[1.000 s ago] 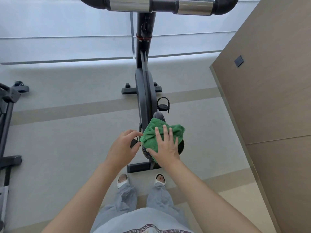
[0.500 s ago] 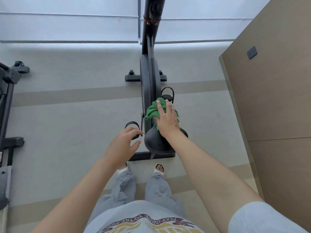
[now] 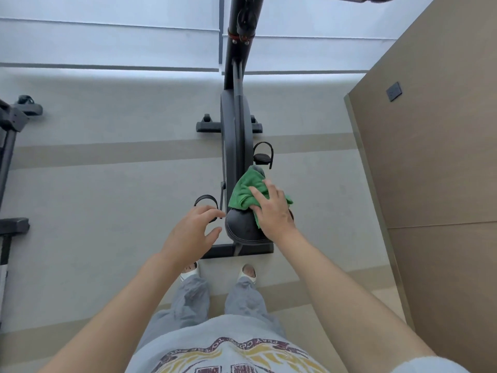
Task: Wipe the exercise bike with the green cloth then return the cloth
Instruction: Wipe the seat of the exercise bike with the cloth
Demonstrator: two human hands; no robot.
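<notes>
A black exercise bike (image 3: 235, 135) stands in front of me, seen from above, with its black saddle (image 3: 240, 227) nearest to me. The green cloth (image 3: 246, 191) lies bunched over the front and right side of the saddle. My right hand (image 3: 273, 211) presses flat on the cloth, fingers spread, holding it against the saddle. My left hand (image 3: 188, 232) hovers just left of the saddle with curled, parted fingers and nothing in it. The right part of the saddle is hidden under the cloth and hand.
A tan wall panel (image 3: 430, 157) rises close on the right. Another black exercise machine (image 3: 10, 130) stands at the left edge. The bike's pedals (image 3: 262, 156) stick out on both sides, and its rear base bar (image 3: 239, 250) lies just ahead of my feet.
My right hand slid the cloth forward to the saddle's nose, then back a little and to the right. My left hand stayed beside the saddle, holding nothing.
</notes>
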